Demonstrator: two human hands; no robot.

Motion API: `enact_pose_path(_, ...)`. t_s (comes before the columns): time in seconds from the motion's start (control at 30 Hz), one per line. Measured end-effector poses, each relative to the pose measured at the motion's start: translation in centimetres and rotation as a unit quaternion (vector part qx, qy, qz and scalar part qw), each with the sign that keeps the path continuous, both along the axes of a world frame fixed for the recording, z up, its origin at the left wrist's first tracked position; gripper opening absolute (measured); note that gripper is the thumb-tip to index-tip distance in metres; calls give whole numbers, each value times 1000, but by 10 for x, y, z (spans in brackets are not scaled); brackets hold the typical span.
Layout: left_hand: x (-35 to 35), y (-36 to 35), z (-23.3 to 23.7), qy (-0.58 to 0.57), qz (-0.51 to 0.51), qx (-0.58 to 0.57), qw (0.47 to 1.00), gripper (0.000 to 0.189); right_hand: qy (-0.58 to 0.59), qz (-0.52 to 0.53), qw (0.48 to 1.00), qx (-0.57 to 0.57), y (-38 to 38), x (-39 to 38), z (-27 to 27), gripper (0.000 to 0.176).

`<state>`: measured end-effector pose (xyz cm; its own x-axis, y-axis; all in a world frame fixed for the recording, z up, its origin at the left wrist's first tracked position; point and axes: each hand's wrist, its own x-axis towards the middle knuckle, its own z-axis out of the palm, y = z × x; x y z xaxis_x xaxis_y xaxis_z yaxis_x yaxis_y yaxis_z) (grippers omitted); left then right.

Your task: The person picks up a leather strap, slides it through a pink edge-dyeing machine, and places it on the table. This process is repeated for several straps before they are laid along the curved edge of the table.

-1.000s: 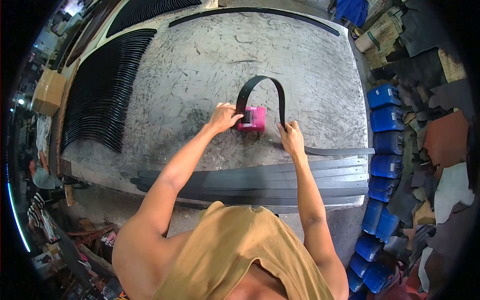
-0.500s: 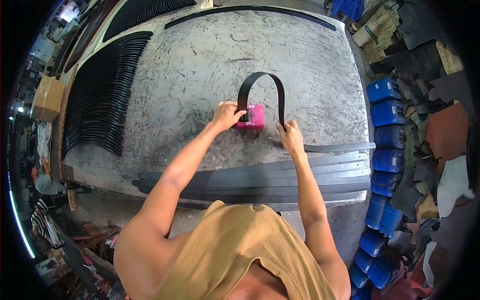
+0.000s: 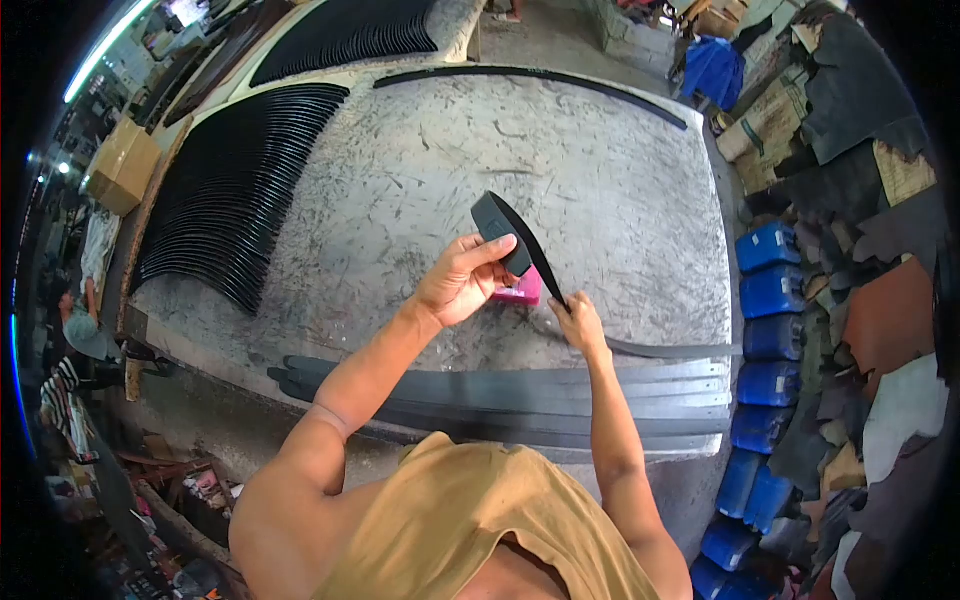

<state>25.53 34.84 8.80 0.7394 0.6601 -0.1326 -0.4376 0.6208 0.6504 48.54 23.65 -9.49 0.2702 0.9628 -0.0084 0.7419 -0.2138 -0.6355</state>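
Note:
A black belt strap is bent into a loop above the table. My left hand pinches it near one end, thumb on its flat face, raised off the surface. Lower on the same strap, my right hand grips it with closed fingers; its tail runs right along the table. Just below and beside my left hand sits a pink box, partly hidden by the strap and fingers. Several flat grey-black straps lie fanned across the near side of the table, under my forearms.
The scuffed grey table carries a row of glossy black straps at left and one long black strip along its far edge. Blue jerrycans line the right side, beside leather scraps. A person is at far left.
My left hand has lifted the strap's end up off the pink box and turned it, so the tall arch is now a tilted, narrower loop. The right hand keeps its grip. The camera view has shifted.

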Motion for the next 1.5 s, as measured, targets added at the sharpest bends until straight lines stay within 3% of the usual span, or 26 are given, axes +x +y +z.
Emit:
enact_pose_path(0.07,-7,0,6,-73,-47,-36,996,21,1,0,1000,6,-2,-2,4,36)
enact_pose_path(0.33,-26,-16,28,-130,-71,-81,986,24,26,-9,1000,6,-12,3,6,36)
enact_pose_path(0.4,-33,-21,44,-84,-59,21,994,19,33,-4,997,71,-13,16,3,29)
enact_pose_path(0.43,-54,-14,44,-71,-80,160,981,15,-33,-2,995,94,-14,52,11,16)
enact_pose_path(0.47,-68,-5,51,-113,-151,233,954,15,-60,-47,988,136,-19,69,27,16)
enact_pose_path(0.53,-100,0,75,-70,-224,298,925,24,-81,-59,962,255,-38,130,55,31)
enact_pose_path(0.57,-113,11,80,-18,-312,371,875,20,-91,-89,960,250,-57,162,72,34)
enact_pose_path(0.6,-115,31,83,7,-394,505,768,19,-141,-156,954,214,-69,191,96,38)
enact_pose_path(0.63,-119,30,84,59,-420,499,756,18,-114,-190,951,217,-88,212,122,40)
enact_pose_path(0.67,-127,28,78,132,-374,540,742,19,-166,-153,930,289,-103,239,137,42)
enact_pose_path(0.7,-124,22,71,120,-382,537,743,19,-201,-179,928,258,-117,247,166,44)
enact_pose_path(0.77,-117,14,61,332,-340,522,709,20,-292,-212,911,198,-139,273,194,47)
enact_pose_path(0.83,-91,-1,52,364,-313,537,694,20,-326,-239,899,167,-148,290,202,44)
enact_pose_path(0.9,-69,-14,27,388,-173,503,753,19,-340,-250,898,126,-159,315,181,49)
enact_pose_path(1.0,-38,-24,9,347,-131,472,800,19,-464,-279,834,-109,-157,349,108,57)
enact_pose_path(1.03,-30,-24,4,328,-141,477,803,17,-347,-257,857,-281,-131,316,118,52)
enact_pose_path(1.07,-22,-23,-2,311,-147,483,805,16,-313,-146,879,-329,-114,307,83,58)
enact_pose_path(1.13,-6,-22,-15,282,-130,568,762,14,-61,67,986,-138,-76,191,95,78)
enact_pose_path(1.17,0,-18,-21,270,-138,604,737,14,53,104,986,-115,-58,124,114,76)
enact_pose_path(1.23,2,-23,-19,359,-120,658,651,11,191,198,961,3,-39,36,122,59)
enact_pose_path(1.27,0,-24,-18,376,-88,662,642,11,201,213,956,4,-34,11,125,59)
enact_pose_path(1.33,-4,-24,-20,402,-57,668,624,11,48,184,982,-1,-26,-23,127,40)
enact_pose_path(1.37,-7,-27,-21,409,24,715,567,13,53,190,980,6,-25,-33,121,40)
enact_pose_path(1.4,-8,-28,-23,410,107,754,502,16,-11,163,982,92,-23,-41,114,38)
enact_pose_path(1.43,-9,-29,-30,416,111,753,498,16,-74,132,973,175,-21,-47,109,36)
enact_pose_path(1.5,-13,-37,-47,432,187,750,465,28,-92,115,973,180,-20,-57,101,41)
